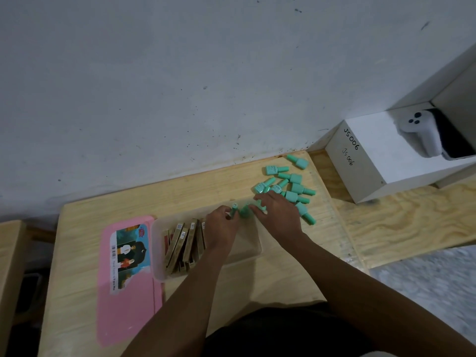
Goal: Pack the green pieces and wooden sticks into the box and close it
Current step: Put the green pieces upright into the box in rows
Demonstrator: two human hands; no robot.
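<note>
Head view: a person's two bare hands are meeting over the far edge of a clear plastic box (pixel 247 251) sitting on a pale wooden worktop (pixel 270 282). The left hand (pixel 221 224) is closing its fingers around one green piece (pixel 234 208), a small bottle-shaped item, holding it upright at the box's far rim. The right hand (pixel 277 211) is lying just beside it, fingers curled over a second green piece (pixel 244 211); how firmly it is gripping cannot be told. A loose pile of green pieces (pixel 288 185) is lying on the worktop just beyond and right of the right hand, some touching its knuckles, one stray resting near the wall. Wooden sticks (pixel 184 244) are already standing packed on edge in the left part of the box, just beside the left wrist. The pink lid (pixel 128 305), bearing a printed label, is lying flat on the worktop to the left, touching the box. A white box (pixel 371 161) marked "JS 006" is sitting at the right, well apart.
</note>
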